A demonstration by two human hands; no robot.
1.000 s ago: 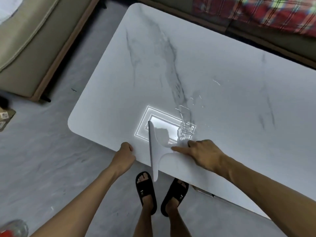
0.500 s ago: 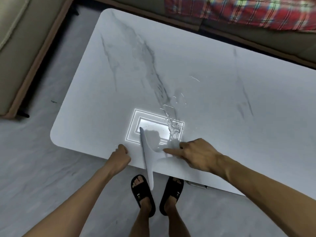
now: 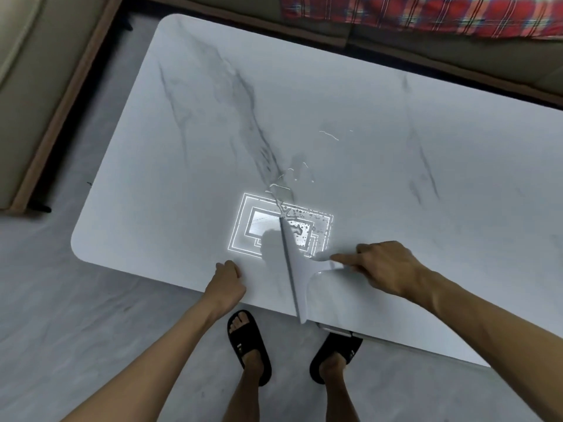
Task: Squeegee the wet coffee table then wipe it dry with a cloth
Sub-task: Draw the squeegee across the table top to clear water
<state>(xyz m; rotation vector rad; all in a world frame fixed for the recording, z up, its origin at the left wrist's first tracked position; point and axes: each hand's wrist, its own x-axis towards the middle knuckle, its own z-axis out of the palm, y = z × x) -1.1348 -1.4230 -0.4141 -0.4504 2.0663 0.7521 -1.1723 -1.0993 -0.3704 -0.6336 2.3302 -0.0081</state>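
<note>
A white marble-patterned coffee table [image 3: 396,178] fills the view. My right hand [image 3: 387,266] grips the handle of a white squeegee [image 3: 294,269], whose long blade runs from mid-table down past the near edge. Water drops and a small puddle [image 3: 286,190] lie just beyond and right of the blade tip, around a bright ceiling-light reflection [image 3: 259,226]. At the table's near edge my left hand [image 3: 227,281] rests closed, left of the blade and holding nothing. No cloth is in view.
A beige sofa [image 3: 27,86] with a wooden base stands to the left. Another sofa with a red plaid cloth [image 3: 426,13] runs along the far side. My feet in black sandals [image 3: 248,342] stand on the grey floor at the near edge.
The view has shifted, so the table sits further left in frame. The squeegee blade has tilted, with its tip now further right over the light reflection. My left hand stays at the table edge.
</note>
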